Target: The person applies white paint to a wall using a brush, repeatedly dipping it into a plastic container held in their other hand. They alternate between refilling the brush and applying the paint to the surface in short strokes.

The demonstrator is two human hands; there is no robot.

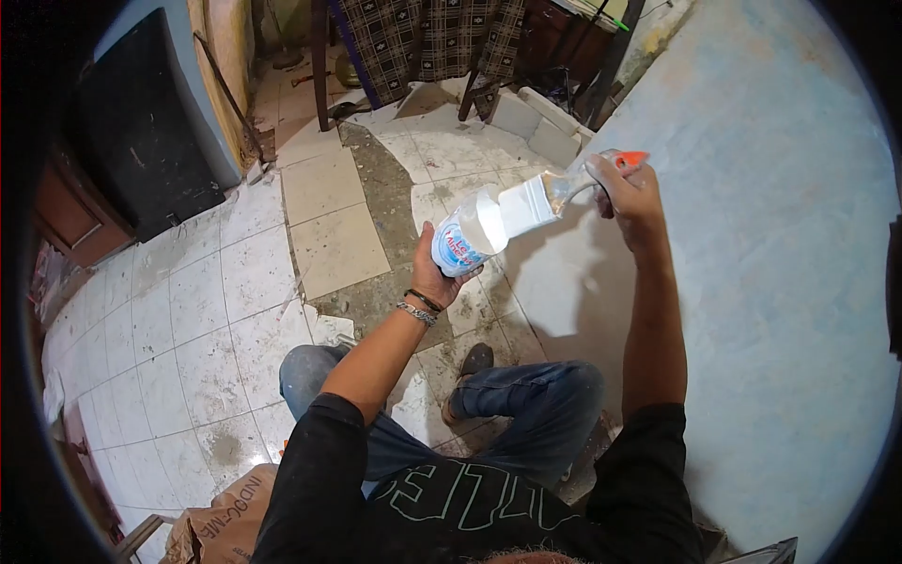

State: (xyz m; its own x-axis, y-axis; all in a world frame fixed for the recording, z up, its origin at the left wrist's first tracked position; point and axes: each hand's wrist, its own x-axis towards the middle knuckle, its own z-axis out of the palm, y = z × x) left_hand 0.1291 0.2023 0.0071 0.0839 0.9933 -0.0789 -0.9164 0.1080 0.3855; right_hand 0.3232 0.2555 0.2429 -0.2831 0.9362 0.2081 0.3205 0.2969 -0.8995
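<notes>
Above the tiled floor (197,320), your left hand (440,274) grips the cup (462,242); your right hand (624,193) clasps the brush (528,207).

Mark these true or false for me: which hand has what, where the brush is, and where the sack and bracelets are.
1. The left hand holds the tub. True.
2. The brush is in the left hand. False: the right hand holds the brush.
3. The brush's white end is at the tub's mouth. True.
4. The bracelets are on the right wrist. False: the bracelets are on the left.
5. The sack is at the lower left. True.
</notes>
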